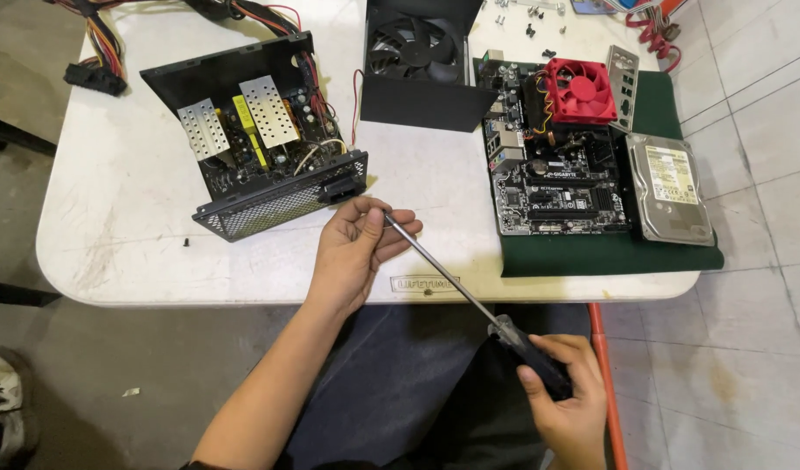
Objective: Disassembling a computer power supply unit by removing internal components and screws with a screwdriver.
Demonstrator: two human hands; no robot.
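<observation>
Upper left of frame: bundle of coloured cables trailing off the white table. One small dark screw lies loose on the tabletop, left of centre.

Centre left: opened power supply, black case, lid off, two silvery heat sinks and yellow parts exposed, mesh wall facing the viewer.

Centre: left hand curled, fingertips pinching the tip end of the screwdriver. The shaft runs diagonally down toward lower right, above the table edge and the person's lap.

Top centre: black cover with fan, standing just beside the power supply.

Lower right: right hand wrapped closed around the screwdriver's black handle.

Right: motherboard with red cooler fan on a green mat; hard drive at its right edge; metal port plate above it.

Handling judgement: screwdriver looks light and rigid, steel shaft smooth and likely slippery; the handle gives the sure hold, the tip only a guiding pinch. The screw is tiny, easily lost.
</observation>
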